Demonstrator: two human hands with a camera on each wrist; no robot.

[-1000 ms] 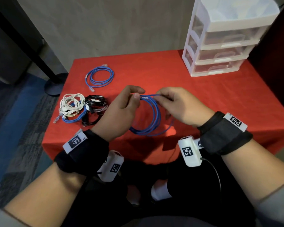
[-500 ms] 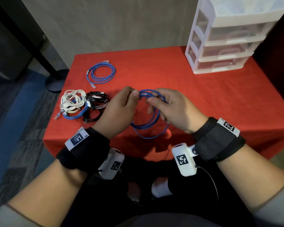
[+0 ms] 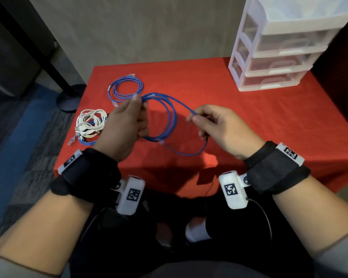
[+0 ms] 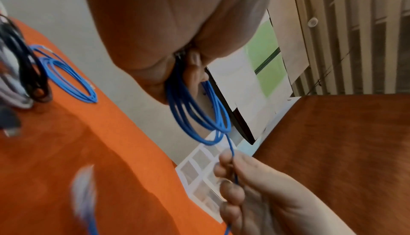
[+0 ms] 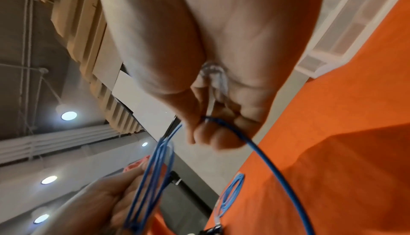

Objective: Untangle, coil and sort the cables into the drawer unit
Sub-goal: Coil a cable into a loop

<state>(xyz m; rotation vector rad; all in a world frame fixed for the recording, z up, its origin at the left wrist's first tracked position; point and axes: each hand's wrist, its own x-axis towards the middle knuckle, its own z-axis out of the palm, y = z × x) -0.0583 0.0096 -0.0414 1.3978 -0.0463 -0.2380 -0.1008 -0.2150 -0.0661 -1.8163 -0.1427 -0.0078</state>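
A blue network cable (image 3: 170, 117) hangs in loose loops above the red table (image 3: 249, 117). My left hand (image 3: 129, 119) grips the gathered loops at their top, thumb on the strands (image 4: 177, 102). My right hand (image 3: 207, 121) pinches a single free strand (image 5: 221, 121) between thumb and forefinger, a short way to the right. The cable's slack loop sags toward the table's front edge. A second blue cable (image 3: 127, 89), coiled, lies flat behind my left hand. The white drawer unit (image 3: 279, 49) stands at the far right, drawers shut.
A tangle of white, blue and black cables (image 3: 88, 125) lies at the table's left edge, partly hidden by my left hand. A black stand base (image 3: 70, 99) sits on the floor left of the table. A dark wooden surface (image 4: 332, 142) flanks the table's right side.
My hands have moved apart: the right hand drew one strand out to the right while the left lifted the gathered loops up and left. The coil now hangs wider and looser.
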